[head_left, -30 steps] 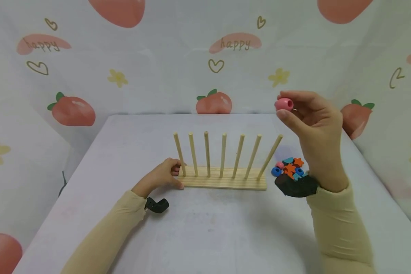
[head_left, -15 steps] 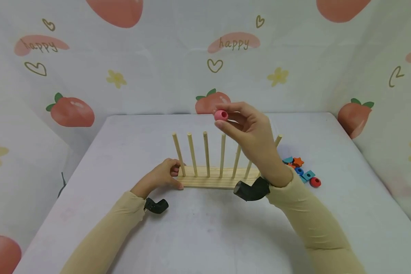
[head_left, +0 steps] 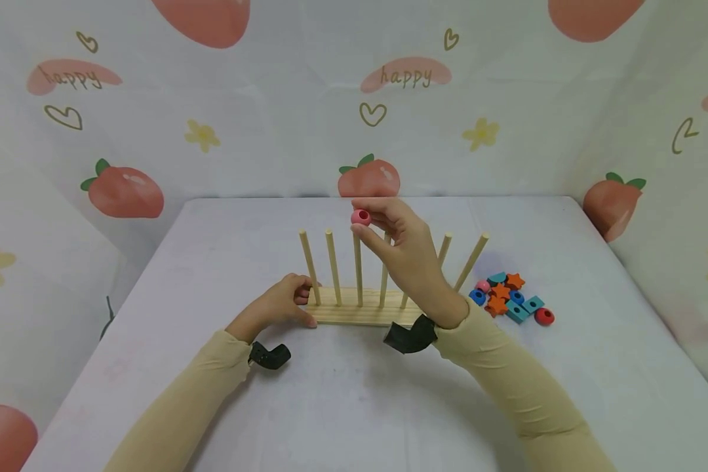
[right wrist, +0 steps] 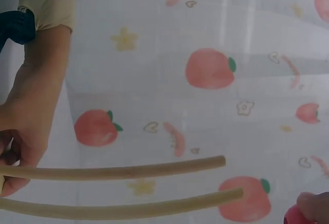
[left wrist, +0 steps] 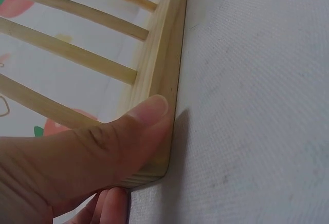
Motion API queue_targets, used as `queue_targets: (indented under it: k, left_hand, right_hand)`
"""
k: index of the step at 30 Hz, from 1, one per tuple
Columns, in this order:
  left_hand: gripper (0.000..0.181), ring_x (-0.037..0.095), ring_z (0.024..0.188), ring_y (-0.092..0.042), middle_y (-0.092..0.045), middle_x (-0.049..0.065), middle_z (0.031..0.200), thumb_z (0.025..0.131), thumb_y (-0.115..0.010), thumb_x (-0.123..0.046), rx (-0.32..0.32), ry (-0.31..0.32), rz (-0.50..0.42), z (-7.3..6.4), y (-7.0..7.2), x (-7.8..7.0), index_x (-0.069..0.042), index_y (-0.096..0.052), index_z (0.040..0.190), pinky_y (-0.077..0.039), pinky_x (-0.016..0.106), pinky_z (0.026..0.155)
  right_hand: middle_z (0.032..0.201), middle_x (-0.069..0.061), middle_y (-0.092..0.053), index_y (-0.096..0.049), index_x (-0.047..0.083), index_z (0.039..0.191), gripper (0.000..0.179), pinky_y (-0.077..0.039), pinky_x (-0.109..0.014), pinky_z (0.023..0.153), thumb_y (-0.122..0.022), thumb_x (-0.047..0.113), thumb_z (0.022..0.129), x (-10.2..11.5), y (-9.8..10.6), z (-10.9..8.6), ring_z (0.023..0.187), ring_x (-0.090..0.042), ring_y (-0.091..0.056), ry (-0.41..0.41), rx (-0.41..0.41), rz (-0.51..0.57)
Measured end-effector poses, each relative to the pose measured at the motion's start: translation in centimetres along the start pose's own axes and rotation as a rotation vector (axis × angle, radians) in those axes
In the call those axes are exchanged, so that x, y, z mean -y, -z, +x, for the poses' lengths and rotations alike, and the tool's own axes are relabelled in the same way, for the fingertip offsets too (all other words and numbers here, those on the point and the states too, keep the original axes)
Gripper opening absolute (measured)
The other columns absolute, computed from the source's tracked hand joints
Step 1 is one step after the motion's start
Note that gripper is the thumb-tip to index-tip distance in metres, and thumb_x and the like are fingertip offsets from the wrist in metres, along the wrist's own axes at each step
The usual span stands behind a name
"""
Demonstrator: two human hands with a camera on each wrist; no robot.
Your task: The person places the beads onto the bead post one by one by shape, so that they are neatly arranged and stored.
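Note:
In the head view, my right hand [head_left: 412, 255] pinches a pink round bead [head_left: 356, 219] between thumb and fingertips. The bead is at the top of the third peg [head_left: 358, 272] from the left on a wooden peg rack [head_left: 348, 316]. Whether the peg tip has entered its hole cannot be seen. My left hand [head_left: 277, 301] grips the rack's left end; in the left wrist view its thumb [left wrist: 149, 112] presses along the base's side. The right wrist view catches only part of the bead [right wrist: 294, 218] at the lower right corner. My right forearm covers the rack's right portion.
Right of the rack lies a loose pile of beads: orange stars [head_left: 498, 306], teal blocks [head_left: 516, 312], blue beads [head_left: 477, 297], another pink bead [head_left: 482, 286] and a red bead [head_left: 545, 316]. A patterned cloth [head_left: 283, 98] hangs behind the white table [head_left: 354, 400].
My right hand has carried the pink bead leftward from above the bead pile and lowered it to the third peg's top. The left hand and the rack have stayed in place.

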State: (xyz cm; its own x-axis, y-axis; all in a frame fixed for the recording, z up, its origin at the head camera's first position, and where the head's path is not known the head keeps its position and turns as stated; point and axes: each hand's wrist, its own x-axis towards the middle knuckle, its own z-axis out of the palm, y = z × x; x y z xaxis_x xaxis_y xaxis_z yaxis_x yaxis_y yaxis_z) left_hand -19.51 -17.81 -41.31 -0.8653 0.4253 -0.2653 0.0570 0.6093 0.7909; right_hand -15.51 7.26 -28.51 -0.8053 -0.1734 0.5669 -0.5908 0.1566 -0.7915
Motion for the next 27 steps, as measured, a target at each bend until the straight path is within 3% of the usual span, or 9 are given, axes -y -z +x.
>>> queue_targets:
  k: [15, 20, 27]
  left_hand:
    - [0.072, 0.030, 0.113, -0.053, -0.046, 0.021, 0.121, 0.065, -0.088, -0.003, -0.001, 0.010, 0.003, 0.1, -0.2, -0.1, 0.008, -0.052, 0.126, -0.049, 0.040, 0.101]
    - [0.073, 0.030, 0.113, -0.052, -0.045, 0.021, 0.121, 0.065, -0.088, -0.002, 0.000, 0.011, 0.003, 0.1, -0.2, -0.1, 0.008, -0.051, 0.127, -0.049, 0.040, 0.102]
    - [0.074, 0.031, 0.114, -0.053, -0.045, 0.021, 0.122, 0.065, -0.088, -0.002, 0.002, 0.022, 0.003, -0.1, 0.0, -0.2, 0.009, -0.049, 0.128, -0.048, 0.040, 0.103]
  right_hand:
    - [0.105, -0.007, -0.064, -0.064, 0.003, 0.116, 0.030, -0.054, -0.025, 0.090, -0.071, 0.011, 0.088, -1.3, -0.9, -0.5, 0.097, -0.014, -0.064, -0.022, -0.016, -0.050]
    - [0.104, -0.007, -0.065, -0.062, 0.001, 0.116, 0.031, -0.055, -0.031, 0.088, -0.071, 0.010, 0.087, -1.4, -1.2, -0.6, 0.093, -0.014, -0.064, -0.038, -0.024, -0.017]
    - [0.104, -0.009, -0.065, -0.059, 0.001, 0.114, 0.030, -0.055, -0.029, 0.087, -0.071, 0.010, 0.087, -1.6, -1.7, -0.8, 0.090, -0.016, -0.063, -0.105, -0.049, 0.023]
